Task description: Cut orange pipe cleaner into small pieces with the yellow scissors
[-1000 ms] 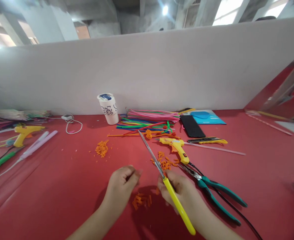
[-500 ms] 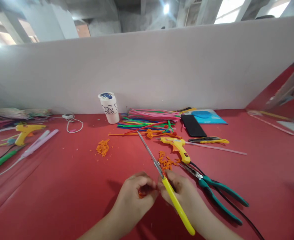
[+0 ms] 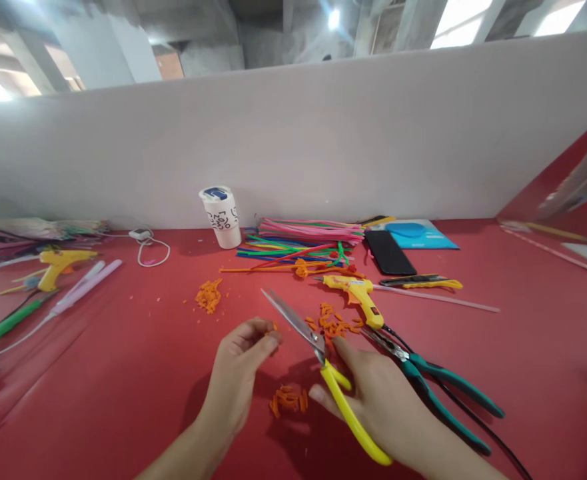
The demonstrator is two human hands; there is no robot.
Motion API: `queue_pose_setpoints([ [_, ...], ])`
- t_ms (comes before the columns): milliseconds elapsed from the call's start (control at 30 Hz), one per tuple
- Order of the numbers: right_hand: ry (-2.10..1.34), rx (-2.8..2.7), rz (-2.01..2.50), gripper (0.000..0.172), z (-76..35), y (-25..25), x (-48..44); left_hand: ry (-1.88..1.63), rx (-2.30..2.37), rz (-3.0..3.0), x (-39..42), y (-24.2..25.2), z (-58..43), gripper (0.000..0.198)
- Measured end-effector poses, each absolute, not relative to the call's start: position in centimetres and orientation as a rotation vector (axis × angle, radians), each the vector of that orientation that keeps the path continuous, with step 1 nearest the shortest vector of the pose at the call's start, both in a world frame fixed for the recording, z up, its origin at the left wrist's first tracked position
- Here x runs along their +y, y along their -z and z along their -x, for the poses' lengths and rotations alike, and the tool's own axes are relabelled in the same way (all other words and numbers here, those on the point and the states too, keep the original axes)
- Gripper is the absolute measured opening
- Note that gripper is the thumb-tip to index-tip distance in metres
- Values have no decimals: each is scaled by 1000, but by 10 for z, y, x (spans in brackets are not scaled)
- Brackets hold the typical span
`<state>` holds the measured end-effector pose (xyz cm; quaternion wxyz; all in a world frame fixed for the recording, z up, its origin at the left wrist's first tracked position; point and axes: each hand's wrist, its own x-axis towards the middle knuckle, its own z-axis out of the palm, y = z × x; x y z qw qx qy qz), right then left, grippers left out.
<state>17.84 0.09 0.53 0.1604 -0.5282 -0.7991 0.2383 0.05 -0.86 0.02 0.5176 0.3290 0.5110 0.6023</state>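
My left hand (image 3: 246, 357) is closed, thumb and fingertips pinched on a small orange piece (image 3: 274, 328). My right hand (image 3: 373, 393) holds yellow-handled scissors (image 3: 298, 323), whose blades point up and left. Between and below the hands lies a small pile of short orange pieces (image 3: 288, 399). More orange pieces (image 3: 330, 321) are scattered just beyond my right hand, near the scissor blades. A heap of fine orange bits (image 3: 208, 295) lies further back to the left.
Right of my hand are a yellow glue gun (image 3: 356, 293), green-handled pliers (image 3: 443, 380), a cutter (image 3: 423, 282) and a phone (image 3: 390, 252). Behind stand a white cup (image 3: 222, 219) and colored pipe cleaners (image 3: 303, 233). Another glue gun (image 3: 56, 265) lies far left.
My left hand has moved up and left, away from my right hand, uncovering the near orange pile. The scissors' blades have tilted further left and their handles have come into fuller view.
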Motion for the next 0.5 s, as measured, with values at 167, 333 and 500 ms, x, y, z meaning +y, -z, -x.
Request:
queue_pose_setpoints([
  [167,-505,-2532,1505,31,-177,1,3,-1511,1167,-793,-6,-8,4,5],
  [333,-370,-2617,1432,25,-178,7,4,-1530,1122,-781,-4,-7,6,6],
  [500,-300,-2614,1408,24,-181,9,5,-1532,1097,-784,-3,-8,7,7],
])
